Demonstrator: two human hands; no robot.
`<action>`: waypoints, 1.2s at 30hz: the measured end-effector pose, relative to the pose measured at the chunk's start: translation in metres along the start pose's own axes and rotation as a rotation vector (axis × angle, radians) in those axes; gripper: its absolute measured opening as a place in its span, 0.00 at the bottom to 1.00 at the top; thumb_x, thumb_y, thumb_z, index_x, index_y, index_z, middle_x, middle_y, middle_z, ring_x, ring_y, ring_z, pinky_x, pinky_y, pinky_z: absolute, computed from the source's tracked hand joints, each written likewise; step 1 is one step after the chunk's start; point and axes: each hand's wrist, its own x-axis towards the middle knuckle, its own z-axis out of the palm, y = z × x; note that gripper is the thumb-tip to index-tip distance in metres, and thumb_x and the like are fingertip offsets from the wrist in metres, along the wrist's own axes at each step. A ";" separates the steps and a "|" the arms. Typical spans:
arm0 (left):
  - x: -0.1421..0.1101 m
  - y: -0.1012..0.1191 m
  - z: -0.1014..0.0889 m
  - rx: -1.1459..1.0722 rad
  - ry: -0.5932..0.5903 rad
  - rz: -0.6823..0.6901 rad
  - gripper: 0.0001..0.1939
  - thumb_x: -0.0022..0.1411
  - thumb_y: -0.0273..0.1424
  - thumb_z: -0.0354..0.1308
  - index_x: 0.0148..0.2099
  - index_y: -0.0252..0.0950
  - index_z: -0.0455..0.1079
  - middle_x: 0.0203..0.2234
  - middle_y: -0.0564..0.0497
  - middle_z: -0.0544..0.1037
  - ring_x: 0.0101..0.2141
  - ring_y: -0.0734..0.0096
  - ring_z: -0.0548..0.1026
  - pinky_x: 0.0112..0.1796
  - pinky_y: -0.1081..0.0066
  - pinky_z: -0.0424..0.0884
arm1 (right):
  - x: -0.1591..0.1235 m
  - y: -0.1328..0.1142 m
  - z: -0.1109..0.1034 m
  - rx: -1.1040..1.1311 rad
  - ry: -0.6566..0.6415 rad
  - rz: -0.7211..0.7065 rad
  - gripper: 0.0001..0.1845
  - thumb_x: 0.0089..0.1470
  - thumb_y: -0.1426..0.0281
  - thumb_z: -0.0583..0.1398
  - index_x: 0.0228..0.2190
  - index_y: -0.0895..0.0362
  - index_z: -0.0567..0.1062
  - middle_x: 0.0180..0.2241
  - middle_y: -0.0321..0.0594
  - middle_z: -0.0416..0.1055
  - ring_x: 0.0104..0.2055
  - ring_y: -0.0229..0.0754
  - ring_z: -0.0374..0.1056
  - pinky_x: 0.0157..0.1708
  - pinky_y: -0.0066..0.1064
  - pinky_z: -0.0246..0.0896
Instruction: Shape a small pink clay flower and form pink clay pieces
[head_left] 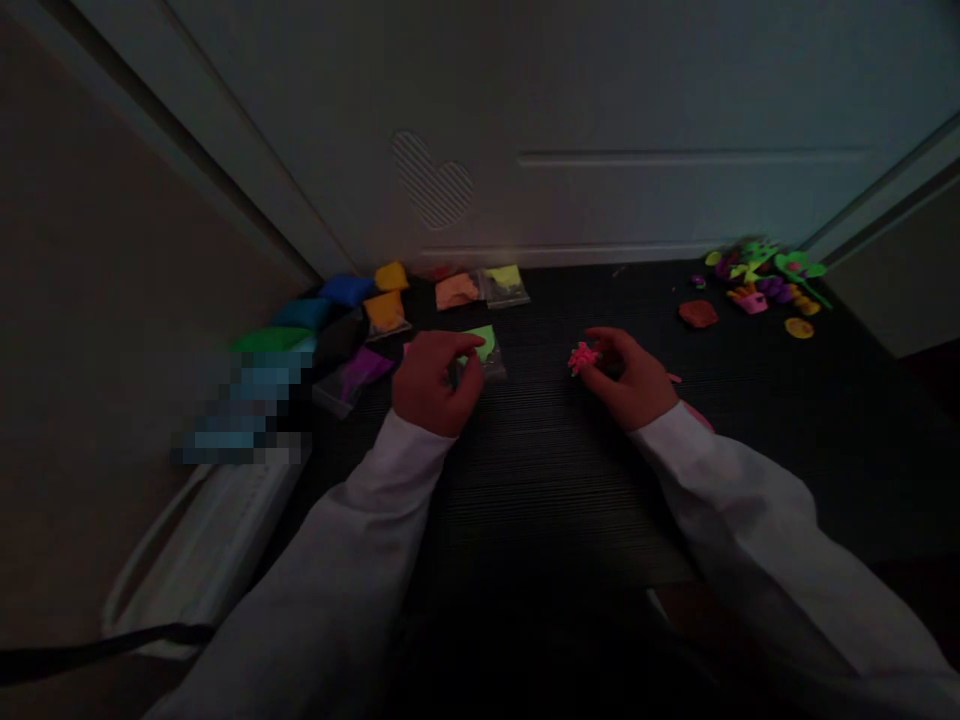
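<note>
My right hand (628, 378) pinches a small pink clay flower (582, 358) between thumb and fingers, above the dark table. The flower has a frilled, many-petalled look. To the left, my left hand (435, 383) hovers with loosely curled fingers, its thumb and index tips slightly apart and nothing visible between them. Right behind those fingertips lies a clear bag of light green clay (487, 345), partly covered by the hand. A bit of pink shows at the left hand's far side. Some pink material (697, 415) lies partly hidden behind my right wrist.
Bags of coloured clay, among them purple (364, 370), orange (386, 312), peach (457, 290) and yellow (504, 278), line the table's left and back. Small clay models (772, 270) and a reddish-brown lump (697, 314) sit at back right. A white power strip (217, 540) lies left.
</note>
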 end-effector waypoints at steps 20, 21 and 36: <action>0.000 -0.046 -0.024 0.373 -0.458 0.008 0.25 0.44 0.30 0.49 0.48 0.39 0.59 0.43 0.48 0.63 0.45 0.59 0.58 0.44 0.61 0.53 | 0.004 0.019 0.006 -0.289 0.210 -0.192 0.14 0.45 0.69 0.52 0.36 0.60 0.67 0.35 0.45 0.64 0.39 0.43 0.59 0.41 0.36 0.54; -0.004 -0.047 -0.026 0.384 -0.452 -0.011 0.26 0.44 0.30 0.49 0.49 0.40 0.58 0.44 0.48 0.63 0.45 0.59 0.58 0.44 0.60 0.53 | 0.005 0.019 0.007 -0.302 0.208 -0.197 0.13 0.45 0.69 0.52 0.35 0.59 0.68 0.34 0.44 0.64 0.39 0.43 0.59 0.40 0.35 0.54; -0.034 -0.060 -0.016 0.184 -0.207 -0.179 0.10 0.52 0.30 0.47 0.31 0.35 0.69 0.31 0.47 0.72 0.37 0.67 0.68 0.42 0.68 0.62 | -0.004 0.008 0.015 -0.316 0.295 -0.322 0.12 0.44 0.73 0.51 0.32 0.58 0.71 0.33 0.46 0.65 0.36 0.46 0.58 0.37 0.40 0.52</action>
